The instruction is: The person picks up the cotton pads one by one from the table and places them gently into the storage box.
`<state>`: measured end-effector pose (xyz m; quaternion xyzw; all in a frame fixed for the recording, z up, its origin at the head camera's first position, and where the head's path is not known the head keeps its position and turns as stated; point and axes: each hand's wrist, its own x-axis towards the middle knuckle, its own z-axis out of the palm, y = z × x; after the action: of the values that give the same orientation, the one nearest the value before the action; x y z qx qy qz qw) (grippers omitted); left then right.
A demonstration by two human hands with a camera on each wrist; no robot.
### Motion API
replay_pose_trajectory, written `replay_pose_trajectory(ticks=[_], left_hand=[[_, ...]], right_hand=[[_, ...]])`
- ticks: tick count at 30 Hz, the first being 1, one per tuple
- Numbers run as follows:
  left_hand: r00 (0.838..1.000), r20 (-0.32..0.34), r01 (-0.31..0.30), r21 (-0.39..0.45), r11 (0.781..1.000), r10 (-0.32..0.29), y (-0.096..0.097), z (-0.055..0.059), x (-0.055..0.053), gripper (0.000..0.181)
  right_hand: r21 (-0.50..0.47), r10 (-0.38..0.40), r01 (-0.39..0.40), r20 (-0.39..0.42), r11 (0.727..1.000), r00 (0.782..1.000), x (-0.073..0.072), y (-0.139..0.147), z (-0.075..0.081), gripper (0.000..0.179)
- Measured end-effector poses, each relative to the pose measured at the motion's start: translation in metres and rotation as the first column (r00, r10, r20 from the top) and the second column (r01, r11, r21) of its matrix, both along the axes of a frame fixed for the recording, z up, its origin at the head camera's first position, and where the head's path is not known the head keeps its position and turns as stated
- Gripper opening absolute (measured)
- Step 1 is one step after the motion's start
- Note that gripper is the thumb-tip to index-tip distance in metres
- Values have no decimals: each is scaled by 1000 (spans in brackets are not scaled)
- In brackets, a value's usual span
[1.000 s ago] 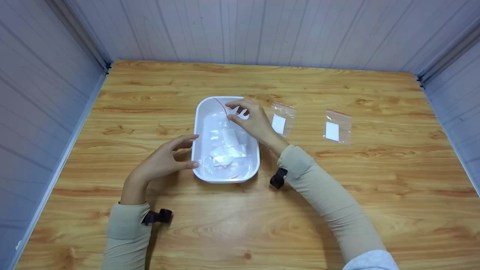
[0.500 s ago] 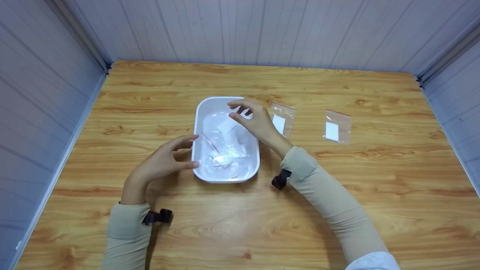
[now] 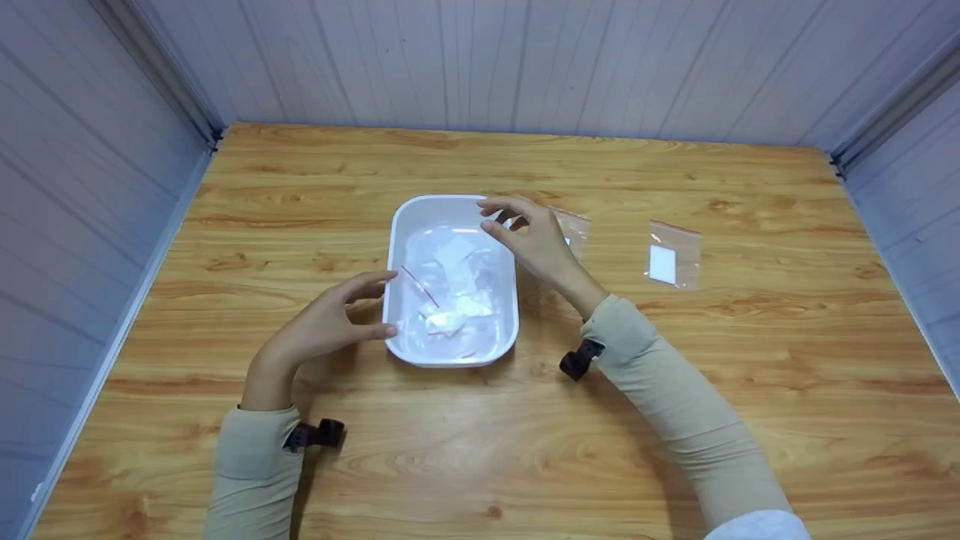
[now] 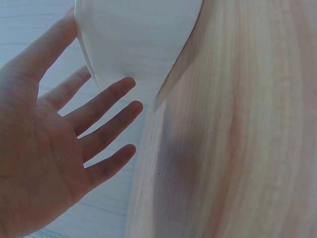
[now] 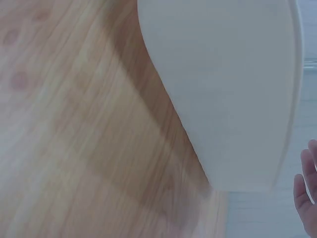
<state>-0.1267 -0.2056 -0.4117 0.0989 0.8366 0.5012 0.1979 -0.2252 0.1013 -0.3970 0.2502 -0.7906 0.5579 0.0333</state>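
Observation:
A white plastic tub [image 3: 454, 358] stands on the wooden table with several clear zip bags [image 3: 459, 274] in it, some with white pieces inside. One bag's red zip strip [image 3: 420, 286] shows near the tub's left wall. My left hand [image 3: 326, 315] rests at the left rim, thumb and fingers spread; in the left wrist view its fingers [image 4: 111, 101] are extended beside the tub wall. My right hand [image 3: 536, 236] hovers over the tub's far right corner, fingers loosely bent, nothing held. Only its fingertips [image 5: 299, 188] show at the edge of the right wrist view.
Right of the tub lies a zip bag [image 3: 574, 225] with a white piece, partly hidden behind my right hand. Another zip bag [image 3: 664, 262] with a white square lies farther right. Pale panel walls [image 3: 480, 67] enclose the table at the back and both sides.
My right hand let go of a red-stripped zip bag, which dropped into the tub onto the others. The hand then moved right toward the rim. My left hand stayed put.

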Motion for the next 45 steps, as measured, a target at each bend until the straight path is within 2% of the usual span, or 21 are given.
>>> replay_pose_trajectory(ticks=[7, 12, 15, 26, 45], left_hand=[[1000, 20, -8, -13, 1000, 9, -1, 1, 0, 78], [1000, 27, -12, -15, 1000, 12, -1, 1, 0, 80], [1000, 26, -11, -15, 1000, 12, -2, 1, 0, 80], [1000, -14, 5, 14, 1000, -5, -3, -1, -1, 81], [1000, 9, 0, -11, 1000, 0, -1, -1, -1, 79]], right_hand=[[20, -16, 16, 45, 1000, 999, 3, 10, 10, 31], [22, -10, 10, 16, 1000, 1000, 13, 17, 28, 29], [24, -11, 11, 3, 1000, 1000, 15, 22, 32, 29], [43, -35, 35, 10, 998, 999, 5, 46, 28, 28], [155, -84, 74, 56, 985, 995, -10, 80, 22, 30]])
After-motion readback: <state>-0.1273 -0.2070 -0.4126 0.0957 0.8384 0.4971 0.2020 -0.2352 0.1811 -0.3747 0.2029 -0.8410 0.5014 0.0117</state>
